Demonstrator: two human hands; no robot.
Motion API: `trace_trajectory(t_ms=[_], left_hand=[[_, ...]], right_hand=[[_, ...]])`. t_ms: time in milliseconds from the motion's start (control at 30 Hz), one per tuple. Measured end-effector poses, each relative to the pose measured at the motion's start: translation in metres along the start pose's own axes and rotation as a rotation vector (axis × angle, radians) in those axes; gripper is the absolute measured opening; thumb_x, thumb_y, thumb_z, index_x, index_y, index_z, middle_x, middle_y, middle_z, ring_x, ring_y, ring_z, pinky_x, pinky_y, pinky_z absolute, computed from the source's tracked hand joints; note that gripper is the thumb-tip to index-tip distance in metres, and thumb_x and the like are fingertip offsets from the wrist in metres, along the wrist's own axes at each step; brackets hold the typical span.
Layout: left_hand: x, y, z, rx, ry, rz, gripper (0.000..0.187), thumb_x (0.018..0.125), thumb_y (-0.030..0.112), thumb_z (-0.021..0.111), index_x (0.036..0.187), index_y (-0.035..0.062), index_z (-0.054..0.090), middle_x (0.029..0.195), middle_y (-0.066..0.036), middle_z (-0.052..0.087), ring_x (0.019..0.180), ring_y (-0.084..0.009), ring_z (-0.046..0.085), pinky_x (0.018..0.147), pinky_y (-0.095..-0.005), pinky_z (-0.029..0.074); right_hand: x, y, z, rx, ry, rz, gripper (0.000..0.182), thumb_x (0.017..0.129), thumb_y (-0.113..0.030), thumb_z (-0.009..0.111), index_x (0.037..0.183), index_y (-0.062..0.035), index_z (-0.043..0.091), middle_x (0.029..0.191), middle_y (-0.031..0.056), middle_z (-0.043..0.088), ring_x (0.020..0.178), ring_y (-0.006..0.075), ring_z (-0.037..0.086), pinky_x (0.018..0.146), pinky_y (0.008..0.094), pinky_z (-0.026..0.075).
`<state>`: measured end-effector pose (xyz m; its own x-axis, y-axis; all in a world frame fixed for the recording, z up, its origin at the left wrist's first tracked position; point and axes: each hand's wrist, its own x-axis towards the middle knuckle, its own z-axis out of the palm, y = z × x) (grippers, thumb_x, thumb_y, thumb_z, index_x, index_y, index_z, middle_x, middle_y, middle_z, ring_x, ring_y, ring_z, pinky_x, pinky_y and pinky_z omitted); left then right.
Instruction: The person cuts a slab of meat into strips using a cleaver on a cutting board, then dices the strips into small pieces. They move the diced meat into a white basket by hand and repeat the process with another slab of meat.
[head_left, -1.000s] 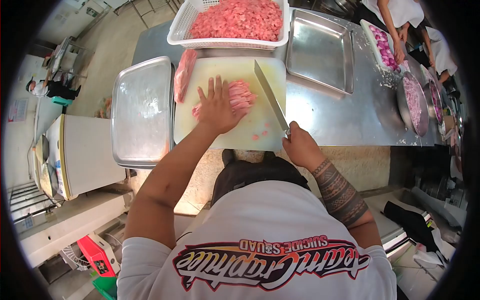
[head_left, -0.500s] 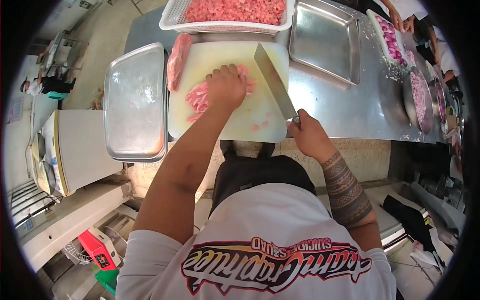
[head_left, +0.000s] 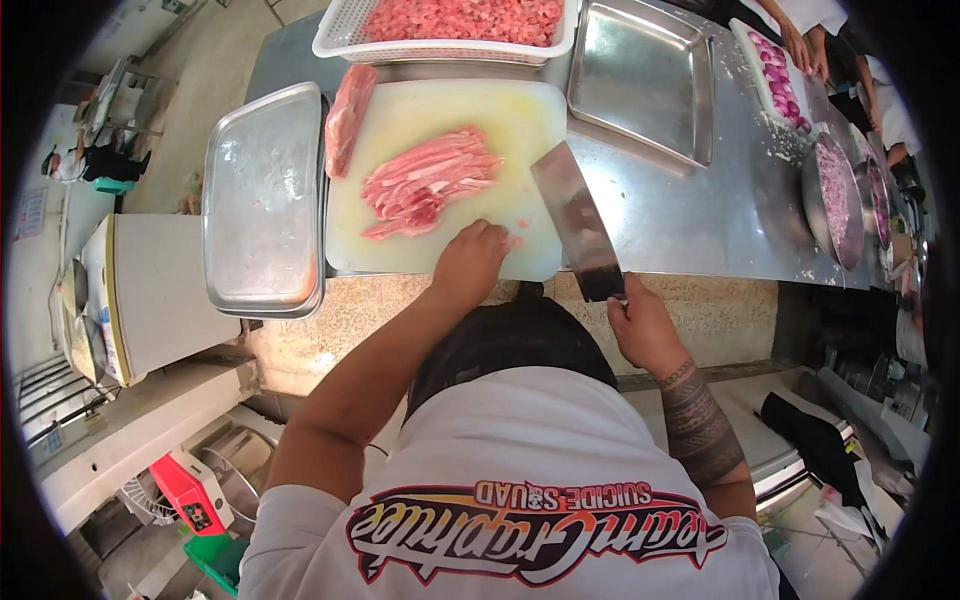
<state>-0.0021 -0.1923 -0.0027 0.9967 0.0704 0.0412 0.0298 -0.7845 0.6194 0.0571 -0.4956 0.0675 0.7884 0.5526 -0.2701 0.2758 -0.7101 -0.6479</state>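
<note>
Sliced pink meat lies in a pile on the white cutting board. My left hand is at the board's front edge, fingers curled beside small meat scraps; whether it pinches anything is hidden. My right hand grips the handle of a large cleaver, whose wide blade slants up and left over the board's right edge. A long uncut strip of meat rests along the board's left edge.
A white basket of diced meat stands behind the board. Metal trays lie left and back right. At the far right are a board of peeled onions, bowls of chopped onion and another person's hands.
My left hand has left the meat pile and moved down to the board's front edge. My right hand has moved slightly down and right, with the cleaver's blade turned flatter to view.
</note>
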Motion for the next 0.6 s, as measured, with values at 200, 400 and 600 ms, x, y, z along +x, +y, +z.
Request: trace_trajectory(t_ms=[200,400,600], left_hand=[[0.021,0.018,-0.001,-0.091,0.018,-0.043,0.014,0.098,0.018,0.070,0.096,0.0042,0.072,0.092,-0.018,0.072,0.093,-0.0400,0.070,0.083,-0.0502,0.055],[0.035,0.016,-0.004,0.043,-0.098,0.013,0.013,0.095,0.014,0.064,0.092,0.0061,0.074,0.093,-0.020,0.072,0.092,-0.0412,0.071,0.083,-0.0508,0.056],[0.044,0.018,-0.007,0.107,-0.219,0.014,0.019,0.096,0.015,0.059,0.093,0.0064,0.075,0.096,-0.021,0.071,0.092,-0.0420,0.071,0.082,-0.0519,0.056]], right_hand=[[0.006,-0.031,-0.002,-0.136,0.010,0.032,0.026,0.098,-0.011,0.060,0.118,0.0048,0.054,0.088,0.0288,0.070,0.085,0.0491,0.069,0.074,0.0580,0.054],[0.004,-0.073,0.003,-0.196,-0.033,0.056,0.028,0.097,-0.012,0.060,0.118,0.0035,0.054,0.086,0.0258,0.071,0.083,0.0469,0.071,0.074,0.0571,0.056],[0.018,-0.095,0.017,-0.258,-0.041,0.045,0.024,0.095,-0.012,0.059,0.114,0.0023,0.054,0.089,0.0248,0.073,0.086,0.0449,0.072,0.075,0.0569,0.057]])
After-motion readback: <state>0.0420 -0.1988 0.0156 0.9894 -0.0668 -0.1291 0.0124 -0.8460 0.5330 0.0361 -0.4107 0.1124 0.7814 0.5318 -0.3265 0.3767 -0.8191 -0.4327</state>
